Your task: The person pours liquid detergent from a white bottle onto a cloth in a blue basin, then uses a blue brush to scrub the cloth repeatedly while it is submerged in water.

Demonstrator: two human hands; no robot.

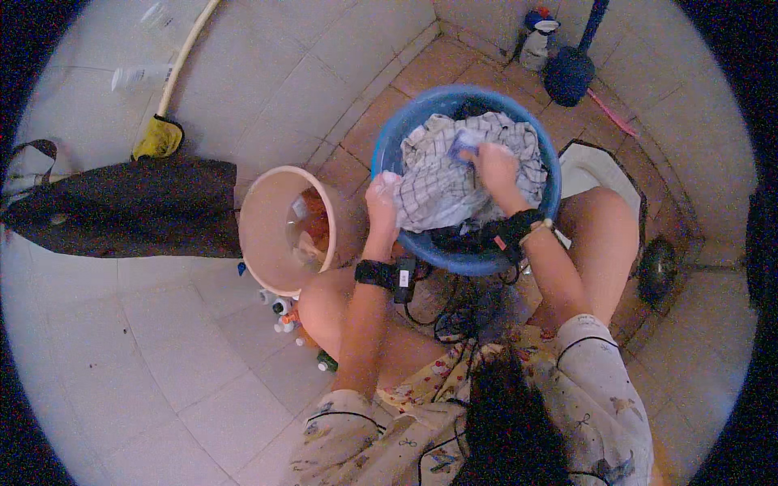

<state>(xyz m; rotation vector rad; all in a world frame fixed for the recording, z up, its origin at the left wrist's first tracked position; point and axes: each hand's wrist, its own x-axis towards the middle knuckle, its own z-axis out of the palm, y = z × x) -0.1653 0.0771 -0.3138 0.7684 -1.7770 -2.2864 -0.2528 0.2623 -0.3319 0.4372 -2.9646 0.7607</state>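
A blue plastic basin [387, 121] stands before me, holding a white garment with a dark check pattern [434, 188] and dark cloth [453, 240] beneath it. My left hand [383, 193] grips an edge of the checked garment at the basin's left rim. Over the middle of the garment, my right hand [497, 167] is closed on a small purplish-blue object [465, 146], seemingly a scrubbing brush, which touches the cloth. The hand is slightly blurred and its fingertips are partly hidden.
A pale pink bucket [261, 225] with items inside stands left of the basin, several bottles [282, 307] beside it. A squat toilet [592, 161] lies to the right. Behind are a spray bottle [536, 48] and a dark toilet brush or plunger [569, 76]. Dark fabric [152, 206] hangs far left.
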